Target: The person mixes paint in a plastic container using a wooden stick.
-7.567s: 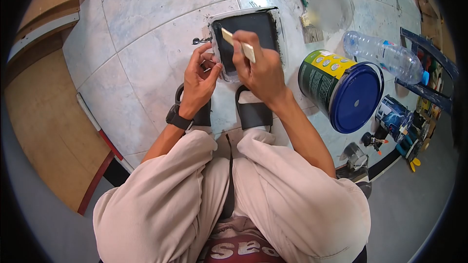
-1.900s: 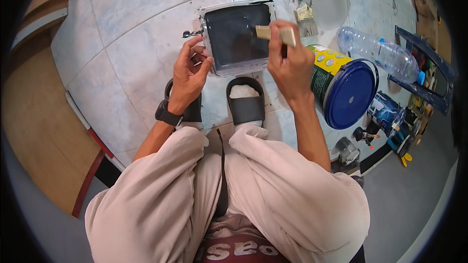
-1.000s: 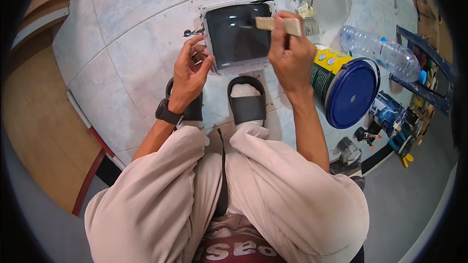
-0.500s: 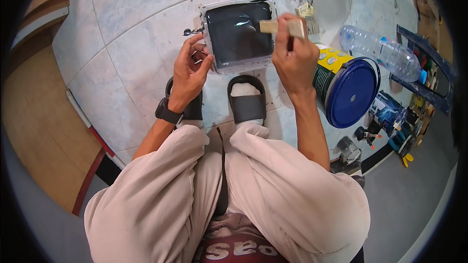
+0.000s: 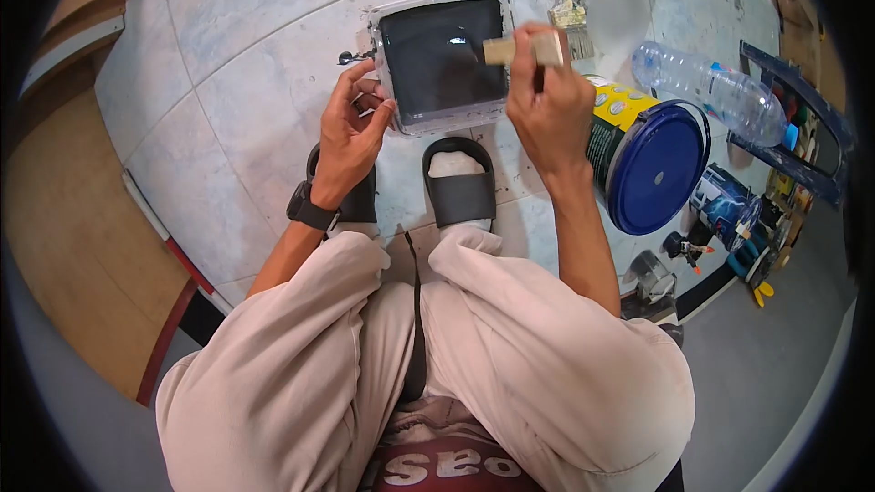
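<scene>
A rectangular clear tub (image 5: 428, 121) of glossy dark liquid stands on the tiled floor in front of my feet. My left hand (image 5: 354, 132) is at the tub's left wall, its thumb and fingers closed on the edge. My right hand (image 5: 550, 105) grips a pale, flat wooden stick (image 5: 524, 49) over the tub's right side. The stick's left end meets the dark liquid; whether more of it lies under the surface cannot be seen. Just right of my right hand lies a green and yellow bucket (image 5: 627, 141) with a blue lid.
A green-handled paintbrush (image 5: 567, 9) lies behind my right hand. Further right are a clear plastic bottle (image 5: 706, 91), a dark blue frame (image 5: 793, 162) and a printed can (image 5: 722, 205). Wooden boards (image 5: 91, 246) stand at the left. My black sandals (image 5: 462, 199) are below the tub.
Since the earliest frame, my right hand and the stick have moved from the tub's left part to its right side. My left hand has stayed at the tub's left edge.
</scene>
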{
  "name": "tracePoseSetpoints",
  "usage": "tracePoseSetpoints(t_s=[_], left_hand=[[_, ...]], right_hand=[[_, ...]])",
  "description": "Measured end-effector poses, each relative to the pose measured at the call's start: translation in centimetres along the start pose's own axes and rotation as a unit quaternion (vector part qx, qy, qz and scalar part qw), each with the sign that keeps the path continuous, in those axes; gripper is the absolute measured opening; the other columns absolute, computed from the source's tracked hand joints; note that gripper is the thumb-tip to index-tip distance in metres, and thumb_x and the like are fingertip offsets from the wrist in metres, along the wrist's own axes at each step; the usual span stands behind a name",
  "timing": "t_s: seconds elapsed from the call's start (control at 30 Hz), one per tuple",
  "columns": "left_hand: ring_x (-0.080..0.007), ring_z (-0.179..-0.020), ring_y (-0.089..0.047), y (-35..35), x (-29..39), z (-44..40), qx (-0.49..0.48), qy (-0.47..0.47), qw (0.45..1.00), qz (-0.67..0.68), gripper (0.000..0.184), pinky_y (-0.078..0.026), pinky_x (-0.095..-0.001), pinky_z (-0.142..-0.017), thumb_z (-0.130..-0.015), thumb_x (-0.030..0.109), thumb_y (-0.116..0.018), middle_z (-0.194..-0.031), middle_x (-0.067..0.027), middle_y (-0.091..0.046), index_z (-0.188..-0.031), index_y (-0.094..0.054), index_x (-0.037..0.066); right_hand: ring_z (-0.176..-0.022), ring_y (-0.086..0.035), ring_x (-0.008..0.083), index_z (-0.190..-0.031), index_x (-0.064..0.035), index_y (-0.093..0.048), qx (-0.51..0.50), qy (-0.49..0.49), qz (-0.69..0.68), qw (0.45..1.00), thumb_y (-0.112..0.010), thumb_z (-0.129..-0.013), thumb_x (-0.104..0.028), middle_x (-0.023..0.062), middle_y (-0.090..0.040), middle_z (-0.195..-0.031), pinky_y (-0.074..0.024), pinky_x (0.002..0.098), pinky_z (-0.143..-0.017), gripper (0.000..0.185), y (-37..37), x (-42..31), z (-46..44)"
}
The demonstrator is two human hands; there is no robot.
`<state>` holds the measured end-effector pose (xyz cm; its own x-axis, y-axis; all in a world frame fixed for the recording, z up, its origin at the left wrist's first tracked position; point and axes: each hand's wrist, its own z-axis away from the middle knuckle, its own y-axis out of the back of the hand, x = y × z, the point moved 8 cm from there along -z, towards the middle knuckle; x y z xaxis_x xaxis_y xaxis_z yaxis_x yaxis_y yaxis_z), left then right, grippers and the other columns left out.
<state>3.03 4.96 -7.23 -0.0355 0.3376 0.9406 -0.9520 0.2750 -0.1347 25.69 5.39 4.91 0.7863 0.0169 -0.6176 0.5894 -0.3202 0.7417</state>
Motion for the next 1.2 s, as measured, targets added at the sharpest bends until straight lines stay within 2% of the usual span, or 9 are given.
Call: tracePoseSetpoints(t_s=[0.17, 0.33, 0.43, 0.6, 0.7, 0.8, 1.0, 1.07, 1.2], left_hand=[[-0.0091, -0.087, -0.059, 0.1, -0.2, -0.1, -0.010, -0.003, 1.000, 0.004, 0.050, -0.057, -0.0237, -0.071, -0.096, -0.007, -0.063, -0.103, -0.0040, -0.055, -0.142, -0.045, 0.000], [-0.0117, -0.092, -0.059, -0.1, 0.0, -0.1, -0.010, -0.001, 1.000, -0.002, 0.050, -0.054, -0.0255, -0.076, -0.097, -0.005, -0.062, -0.102, -0.0034, -0.055, -0.144, -0.045, 0.000], [-0.0115, -0.091, -0.059, -0.1, 0.2, 0.0, -0.008, 0.000, 1.000, -0.012, 0.050, -0.054, -0.0253, -0.076, -0.097, -0.006, -0.062, -0.102, -0.0033, -0.055, -0.144, -0.045, 0.001], [-0.0116, -0.089, -0.059, -0.1, 0.0, 0.0, -0.011, -0.002, 1.000, -0.003, 0.050, -0.054, -0.0253, -0.076, -0.097, -0.006, -0.061, -0.102, -0.0035, -0.055, -0.144, -0.045, 0.001], [-0.0116, -0.088, -0.060, -0.1, 0.0, -0.1, -0.014, -0.002, 1.000, -0.011, 0.050, -0.055, -0.0254, -0.076, -0.097, -0.007, -0.061, -0.102, -0.0035, -0.056, -0.143, -0.045, 0.001], [-0.0115, -0.089, -0.060, -0.2, 0.1, -0.1, -0.010, 0.004, 1.000, -0.001, 0.050, -0.054, -0.0254, -0.076, -0.097, -0.006, -0.061, -0.102, -0.0035, -0.056, -0.143, -0.045, 0.001], [-0.0113, -0.089, -0.059, -0.1, 0.2, 0.0, -0.007, 0.001, 1.000, -0.014, 0.049, -0.054, -0.0253, -0.075, -0.097, -0.005, -0.062, -0.102, -0.0034, -0.055, -0.143, -0.046, 0.001], [-0.0094, -0.087, -0.060, 0.0, 0.0, -0.1, -0.004, -0.001, 1.000, -0.004, 0.048, -0.057, -0.0245, -0.070, -0.096, -0.006, -0.063, -0.103, -0.0041, -0.055, -0.141, -0.047, 0.001], [-0.0092, -0.087, -0.060, -0.1, 0.1, -0.1, -0.007, -0.006, 1.000, -0.008, 0.048, -0.057, -0.0244, -0.070, -0.096, -0.006, -0.063, -0.103, -0.0043, -0.055, -0.141, -0.047, 0.001]], right_hand=[[-0.049, -0.063, 0.0287, -0.101, -0.0076, -0.059, -0.104, 0.001, -0.043, 0.994, -0.061, -0.100, -0.010, 0.0093, -0.064, -0.063, -0.0487, 0.0385, -0.047, 0.003, -2.0, -4.0, 3.4], [-0.050, -0.063, 0.0285, -0.103, -0.0083, -0.059, -0.012, 0.040, -0.119, 0.992, -0.059, -0.101, -0.012, 0.0084, -0.064, -0.064, -0.0482, 0.0393, -0.047, 0.004, -3.3, -3.4, 0.1], [-0.049, -0.063, 0.0277, -0.103, -0.0084, -0.059, 0.028, 0.015, -0.013, 0.999, -0.058, -0.103, -0.014, 0.0077, -0.063, -0.062, -0.0466, 0.0395, -0.045, 0.005, -0.5, -1.0, -0.9], [-0.048, -0.064, 0.0269, -0.104, -0.0083, -0.059, -0.037, 0.004, 0.003, 0.999, -0.059, -0.101, -0.012, 0.0075, -0.060, -0.056, -0.0469, 0.0388, -0.044, 0.005, -0.6, -2.1, 3.0], [-0.048, -0.064, 0.0293, -0.105, -0.0087, -0.058, -0.074, -0.003, -0.088, 0.993, -0.060, -0.100, -0.011, 0.0086, -0.061, -0.059, -0.0484, 0.0395, -0.046, 0.006, -3.6, -3.8, 3.6], [-0.049, -0.063, 0.0303, -0.104, -0.0084, -0.058, 0.012, 0.011, -0.125, 0.992, -0.060, -0.101, -0.012, 0.0097, -0.061, -0.058, -0.0484, 0.0392, -0.047, 0.005, -3.7, -3.1, 1.2], [-0.051, -0.065, 0.0288, -0.104, -0.0073, -0.058, -0.013, -0.039, 0.013, 0.999, -0.058, -0.103, -0.014, 0.0090, -0.060, -0.057, -0.0487, 0.0407, -0.047, 0.007, 0.6, -0.9, 1.0], [-0.050, -0.065, 0.0281, -0.104, -0.0068, -0.058, -0.062, -0.040, 0.000, 0.997, -0.058, -0.102, -0.013, 0.0086, -0.061, -0.059, -0.0485, 0.0398, -0.047, 0.007, -0.3, -1.4, 3.0], [-0.054, -0.066, 0.0283, -0.108, -0.0061, -0.059, -0.043, -0.026, -0.128, 0.990, -0.060, -0.101, -0.010, 0.0108, -0.067, -0.071, -0.0497, 0.0376, -0.050, 0.008, -3.1, -3.0, 3.3]])
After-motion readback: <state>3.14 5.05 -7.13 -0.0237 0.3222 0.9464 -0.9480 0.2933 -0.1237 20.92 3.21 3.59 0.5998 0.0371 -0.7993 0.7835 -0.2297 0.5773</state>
